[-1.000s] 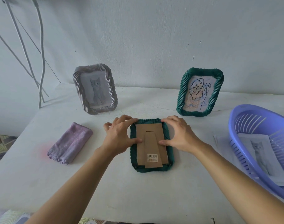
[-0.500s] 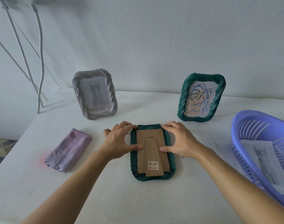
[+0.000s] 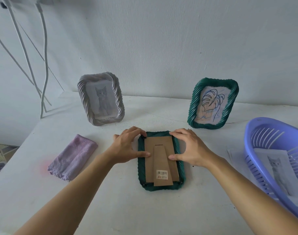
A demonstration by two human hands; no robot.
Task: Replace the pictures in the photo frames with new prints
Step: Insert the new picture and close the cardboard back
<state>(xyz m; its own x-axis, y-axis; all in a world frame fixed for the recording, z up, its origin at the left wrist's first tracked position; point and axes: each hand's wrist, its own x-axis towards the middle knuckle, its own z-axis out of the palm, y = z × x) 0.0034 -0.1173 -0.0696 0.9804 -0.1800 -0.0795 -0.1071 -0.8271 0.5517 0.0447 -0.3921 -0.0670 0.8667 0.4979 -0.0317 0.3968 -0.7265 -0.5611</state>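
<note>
A green photo frame point(image 3: 161, 188) lies face down on the white table, its brown cardboard back point(image 3: 160, 146) and stand facing up. My left hand point(image 3: 128, 146) rests on its left side, fingertips at the top left corner and thumb pressing the back. My right hand point(image 3: 192, 148) rests on the right side, fingers at the top right corner, thumb on the back. A grey frame point(image 3: 100, 99) with a cat picture stands at the back left. Another green frame point(image 3: 212, 103) with a leaf drawing stands at the back right.
A folded purple cloth point(image 3: 73, 159) lies to the left. A purple plastic basket point(image 3: 263, 133) at the right edge holds a cat print point(image 3: 279, 168). More paper point(image 3: 234, 154) lies under it. White cables point(image 3: 43, 65) hang at the far left by the wall.
The view has tilted up slightly, so everything sits lower in the frame. My fingertips have shifted a little toward the frame's top corners; the frame itself has not moved.
</note>
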